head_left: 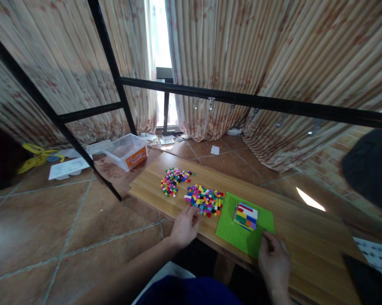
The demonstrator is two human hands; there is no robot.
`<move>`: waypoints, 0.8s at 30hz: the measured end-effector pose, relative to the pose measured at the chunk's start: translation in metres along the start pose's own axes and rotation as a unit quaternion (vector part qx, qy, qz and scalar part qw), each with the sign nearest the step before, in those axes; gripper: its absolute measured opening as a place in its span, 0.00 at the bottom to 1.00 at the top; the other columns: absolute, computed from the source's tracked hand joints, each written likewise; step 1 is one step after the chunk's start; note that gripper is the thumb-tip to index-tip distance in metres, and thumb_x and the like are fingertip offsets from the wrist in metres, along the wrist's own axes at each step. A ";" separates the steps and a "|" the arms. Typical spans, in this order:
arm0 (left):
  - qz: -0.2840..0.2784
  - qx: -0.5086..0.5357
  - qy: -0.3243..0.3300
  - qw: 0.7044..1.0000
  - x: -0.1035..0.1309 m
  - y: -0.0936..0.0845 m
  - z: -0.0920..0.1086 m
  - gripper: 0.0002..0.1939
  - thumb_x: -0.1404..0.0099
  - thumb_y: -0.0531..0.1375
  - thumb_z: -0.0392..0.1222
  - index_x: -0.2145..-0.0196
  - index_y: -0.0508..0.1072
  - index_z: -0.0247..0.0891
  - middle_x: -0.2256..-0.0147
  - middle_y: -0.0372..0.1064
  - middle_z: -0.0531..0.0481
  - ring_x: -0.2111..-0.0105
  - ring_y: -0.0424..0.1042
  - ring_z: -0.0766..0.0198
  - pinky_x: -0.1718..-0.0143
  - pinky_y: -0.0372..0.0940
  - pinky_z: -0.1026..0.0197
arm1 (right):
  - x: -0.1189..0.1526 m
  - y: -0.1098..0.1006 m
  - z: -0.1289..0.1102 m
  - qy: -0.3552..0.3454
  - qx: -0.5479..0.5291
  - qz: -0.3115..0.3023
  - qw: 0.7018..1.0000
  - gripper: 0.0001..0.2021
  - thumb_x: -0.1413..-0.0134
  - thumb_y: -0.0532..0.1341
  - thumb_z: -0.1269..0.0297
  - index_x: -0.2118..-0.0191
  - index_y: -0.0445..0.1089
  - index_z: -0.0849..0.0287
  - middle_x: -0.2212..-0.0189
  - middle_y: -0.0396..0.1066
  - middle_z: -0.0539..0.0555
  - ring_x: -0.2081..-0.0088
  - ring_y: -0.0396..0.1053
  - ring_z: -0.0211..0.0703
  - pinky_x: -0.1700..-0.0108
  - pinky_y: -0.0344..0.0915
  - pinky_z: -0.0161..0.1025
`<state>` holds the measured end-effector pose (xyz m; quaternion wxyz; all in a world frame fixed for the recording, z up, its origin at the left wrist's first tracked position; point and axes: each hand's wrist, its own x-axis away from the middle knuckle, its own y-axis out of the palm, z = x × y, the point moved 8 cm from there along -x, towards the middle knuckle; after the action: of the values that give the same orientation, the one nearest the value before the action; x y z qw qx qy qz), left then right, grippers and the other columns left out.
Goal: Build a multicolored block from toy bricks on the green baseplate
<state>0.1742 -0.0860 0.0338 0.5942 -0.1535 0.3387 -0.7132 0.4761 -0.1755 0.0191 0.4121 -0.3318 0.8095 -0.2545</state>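
Note:
My left hand is at the near edge of a pile of mixed-colour toy building bricks, its bent fingers slightly apart and touching or just over the nearest ones. On a green studded baseplate stands a low rectangular block of stacked bricks, with white, red, yellow, green, blue, orange and purple pieces on top. My right hand is at the near right edge of this baseplate, thumb and fingers curled together. Whatever lies between its fingertips is too small and dim to make out.
A second pile of smaller bricks lies farther left on the wooden table. On the tiled floor stands a clear plastic bin with an orange label. A black metal frame crosses in front of the curtains. A dark flat object is at lower right.

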 end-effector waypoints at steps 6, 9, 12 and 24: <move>-0.011 -0.066 0.002 0.998 -0.001 -0.018 -0.031 0.10 0.39 0.58 0.35 0.58 0.69 0.39 0.61 0.70 0.48 0.63 0.71 0.61 0.59 0.65 0.59 | 0.017 0.014 -0.087 -0.100 -0.085 -0.038 0.991 0.15 0.38 0.51 0.60 0.56 0.72 0.61 0.58 0.73 0.60 0.56 0.70 0.47 0.50 0.64 0.46; -0.024 -0.078 -0.003 0.997 -0.008 -0.014 -0.029 0.10 0.39 0.59 0.38 0.58 0.68 0.40 0.60 0.70 0.49 0.63 0.71 0.61 0.60 0.65 0.60 | 0.016 0.042 -0.114 -0.099 -0.087 -0.104 0.986 0.15 0.38 0.51 0.61 0.55 0.71 0.61 0.57 0.73 0.61 0.55 0.69 0.48 0.51 0.65 0.46; -0.031 -0.078 -0.013 0.996 -0.013 -0.011 -0.030 0.12 0.39 0.59 0.40 0.56 0.68 0.40 0.61 0.70 0.50 0.62 0.71 0.61 0.61 0.65 0.60 | 0.005 0.064 -0.120 -0.077 -0.056 -0.141 0.985 0.16 0.40 0.50 0.63 0.55 0.70 0.63 0.58 0.73 0.62 0.56 0.68 0.49 0.52 0.64 0.47; -0.040 -0.070 0.003 0.997 -0.017 -0.009 -0.035 0.10 0.36 0.57 0.41 0.56 0.70 0.44 0.60 0.71 0.52 0.61 0.71 0.63 0.62 0.63 0.63 | -0.009 0.097 -0.130 -0.064 0.095 -0.196 0.974 0.15 0.42 0.51 0.68 0.55 0.70 0.66 0.59 0.68 0.62 0.57 0.66 0.50 0.53 0.61 0.42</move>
<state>0.1499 -0.0591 0.0179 0.5521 -0.2058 0.3831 -0.7114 0.3392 -0.0883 0.0263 0.4345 -0.4587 0.6731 -0.3842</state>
